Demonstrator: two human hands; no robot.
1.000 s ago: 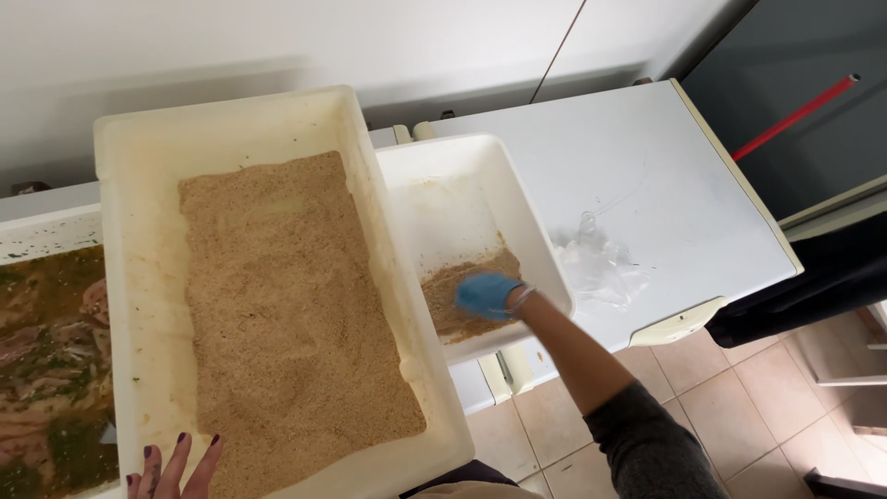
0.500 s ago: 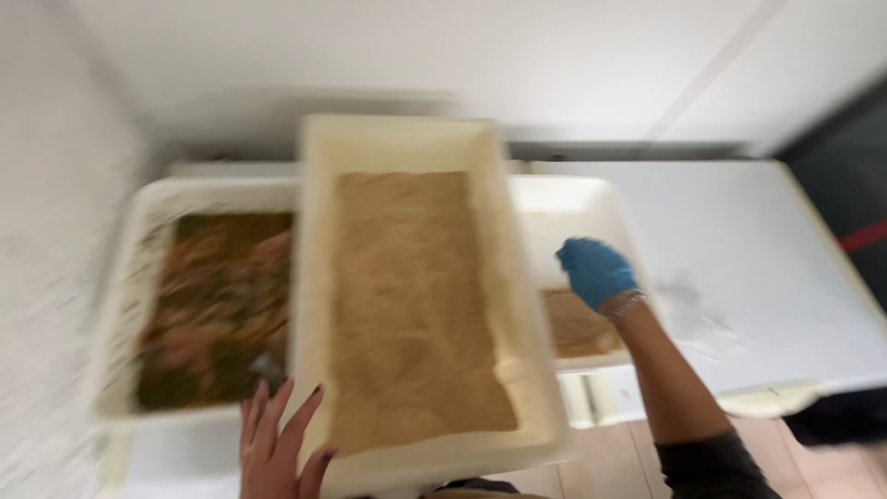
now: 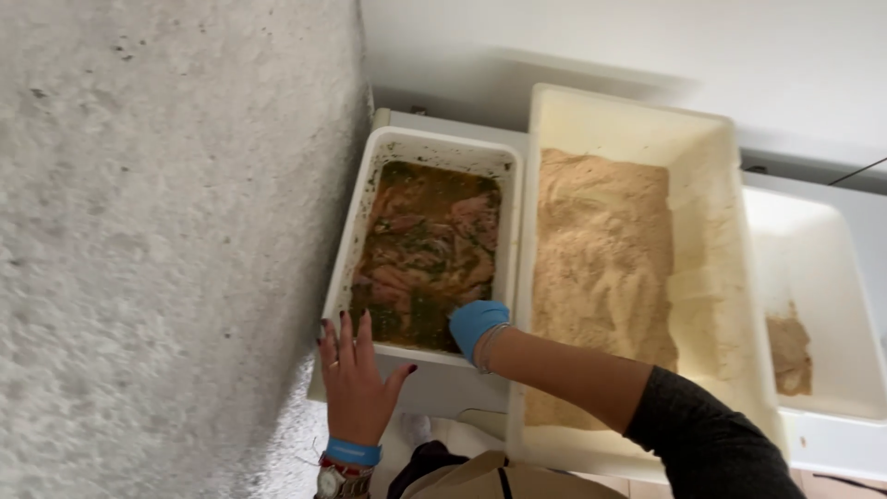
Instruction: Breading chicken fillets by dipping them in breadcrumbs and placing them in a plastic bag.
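Left wall: rough grey plaster, filling the left side.
Back wall: smooth, white, evenly lit.
Surface: white, along the back wall.

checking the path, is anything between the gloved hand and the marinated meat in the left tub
Nothing visible: the gloved right hand already reaches into the left tub, right at the marinated meat.

Meat tub left of crumb tub
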